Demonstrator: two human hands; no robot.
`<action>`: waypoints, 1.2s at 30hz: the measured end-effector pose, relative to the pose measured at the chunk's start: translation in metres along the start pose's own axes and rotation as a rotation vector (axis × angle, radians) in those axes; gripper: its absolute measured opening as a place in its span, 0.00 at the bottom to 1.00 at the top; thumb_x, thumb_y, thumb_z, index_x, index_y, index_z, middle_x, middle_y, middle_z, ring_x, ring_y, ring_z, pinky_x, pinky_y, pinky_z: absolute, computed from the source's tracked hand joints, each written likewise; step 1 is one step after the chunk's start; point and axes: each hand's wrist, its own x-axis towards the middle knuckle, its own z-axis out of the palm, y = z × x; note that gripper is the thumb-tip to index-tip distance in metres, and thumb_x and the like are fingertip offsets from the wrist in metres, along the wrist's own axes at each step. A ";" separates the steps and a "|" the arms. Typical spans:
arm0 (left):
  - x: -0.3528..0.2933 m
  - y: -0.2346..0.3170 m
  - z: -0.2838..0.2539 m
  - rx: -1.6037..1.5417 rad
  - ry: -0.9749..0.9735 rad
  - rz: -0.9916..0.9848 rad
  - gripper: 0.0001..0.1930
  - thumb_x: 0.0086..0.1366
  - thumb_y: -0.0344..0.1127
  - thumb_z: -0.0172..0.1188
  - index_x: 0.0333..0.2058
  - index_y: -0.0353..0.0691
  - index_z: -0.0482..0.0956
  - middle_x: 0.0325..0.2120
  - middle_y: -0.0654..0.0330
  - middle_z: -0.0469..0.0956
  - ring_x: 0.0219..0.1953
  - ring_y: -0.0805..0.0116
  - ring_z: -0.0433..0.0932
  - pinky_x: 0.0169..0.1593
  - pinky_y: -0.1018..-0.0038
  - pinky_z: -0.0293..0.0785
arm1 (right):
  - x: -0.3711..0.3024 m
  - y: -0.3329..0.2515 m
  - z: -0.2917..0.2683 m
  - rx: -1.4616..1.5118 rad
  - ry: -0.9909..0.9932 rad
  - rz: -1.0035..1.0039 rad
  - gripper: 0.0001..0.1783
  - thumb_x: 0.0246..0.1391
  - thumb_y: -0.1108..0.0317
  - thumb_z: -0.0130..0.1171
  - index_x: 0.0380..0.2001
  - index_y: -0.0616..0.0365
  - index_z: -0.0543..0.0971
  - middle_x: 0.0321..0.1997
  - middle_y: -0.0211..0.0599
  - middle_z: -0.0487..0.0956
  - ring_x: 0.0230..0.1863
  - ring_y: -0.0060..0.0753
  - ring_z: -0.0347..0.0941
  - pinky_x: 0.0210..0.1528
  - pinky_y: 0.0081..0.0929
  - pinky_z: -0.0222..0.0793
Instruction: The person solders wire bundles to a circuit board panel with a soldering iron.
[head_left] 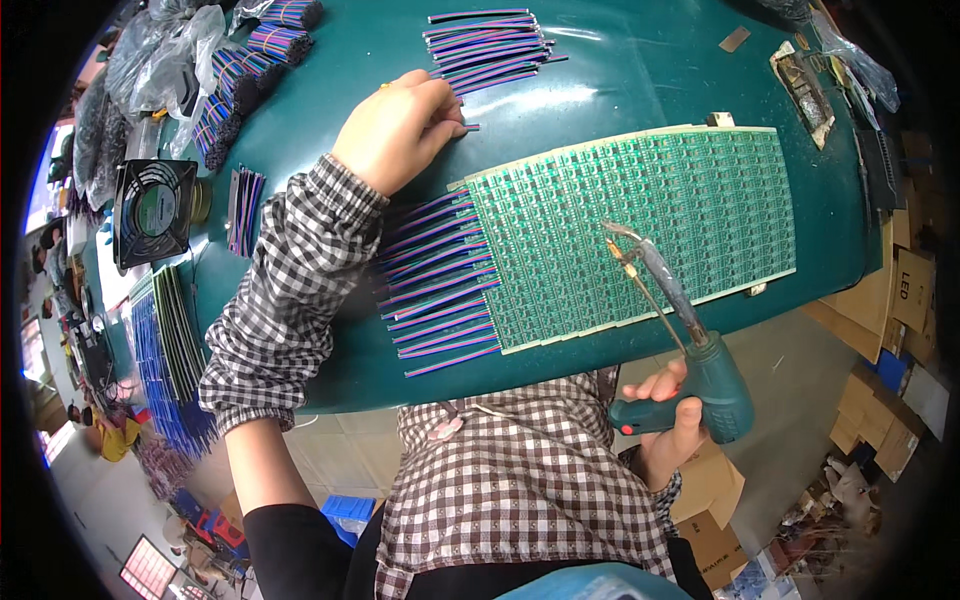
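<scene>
My left hand [398, 128] rests on the dark green table [640, 80], fingers closed on the end of a short multicoloured wire piece [470, 127] just above the big green circuit board panel [640, 230]. A row of similar wires [435, 285] lies along the panel's left edge. A loose pile of cut wires [488, 48] sits beyond my hand. My right hand [672, 420] grips a green soldering gun [700, 380] by its handle below the table edge. The gun's tip [612, 236] hovers over the panel's middle.
Bundles of coloured wire [250, 70] and clear plastic bags [165, 55] lie at the far left. A black fan [152, 210] and stacked green boards [170, 340] stand at the left. Cardboard boxes [900, 290] crowd the floor on the right.
</scene>
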 end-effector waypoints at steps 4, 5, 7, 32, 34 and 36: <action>0.006 -0.007 -0.001 -0.064 -0.066 -0.060 0.06 0.56 0.34 0.65 0.29 0.39 0.79 0.28 0.55 0.78 0.34 0.55 0.79 0.39 0.64 0.75 | -0.003 -0.001 0.003 -0.025 -0.003 0.005 0.25 0.56 0.56 0.63 0.44 0.68 0.71 0.34 0.40 0.72 0.35 0.36 0.75 0.42 0.42 0.81; 0.008 -0.008 0.000 -0.020 -0.101 -0.042 0.07 0.56 0.35 0.65 0.29 0.39 0.79 0.28 0.54 0.78 0.34 0.55 0.79 0.39 0.64 0.75 | -0.005 -0.003 0.004 -0.029 -0.002 0.014 0.26 0.56 0.56 0.63 0.45 0.68 0.71 0.33 0.39 0.72 0.35 0.36 0.75 0.42 0.42 0.81; 0.008 -0.005 -0.006 0.027 -0.126 -0.046 0.07 0.56 0.35 0.64 0.28 0.39 0.79 0.27 0.54 0.78 0.34 0.54 0.79 0.38 0.62 0.74 | -0.009 -0.005 0.002 -0.042 -0.016 0.046 0.27 0.56 0.55 0.63 0.46 0.68 0.70 0.33 0.39 0.72 0.35 0.36 0.75 0.42 0.42 0.81; -0.136 0.098 0.037 0.126 0.093 0.278 0.22 0.47 0.28 0.57 0.43 0.26 0.78 0.38 0.51 0.76 0.38 0.60 0.78 0.40 0.71 0.78 | -0.036 -0.003 0.003 -0.301 -0.110 0.092 0.32 0.57 0.54 0.62 0.52 0.72 0.70 0.46 0.51 0.77 0.50 0.49 0.77 0.48 0.41 0.79; -0.135 0.098 0.039 0.144 0.117 0.285 0.21 0.47 0.28 0.58 0.43 0.26 0.79 0.38 0.51 0.77 0.37 0.61 0.78 0.40 0.71 0.78 | -0.037 -0.003 0.012 -0.417 -0.016 0.087 0.37 0.54 0.47 0.63 0.49 0.74 0.70 0.41 0.47 0.76 0.40 0.46 0.80 0.42 0.40 0.82; -0.134 0.100 0.040 0.160 0.108 0.284 0.21 0.47 0.28 0.58 0.43 0.26 0.79 0.37 0.52 0.77 0.37 0.61 0.78 0.40 0.71 0.78 | -0.039 -0.003 0.017 -0.432 -0.019 0.091 0.36 0.54 0.47 0.63 0.48 0.74 0.70 0.42 0.48 0.76 0.40 0.45 0.79 0.42 0.39 0.82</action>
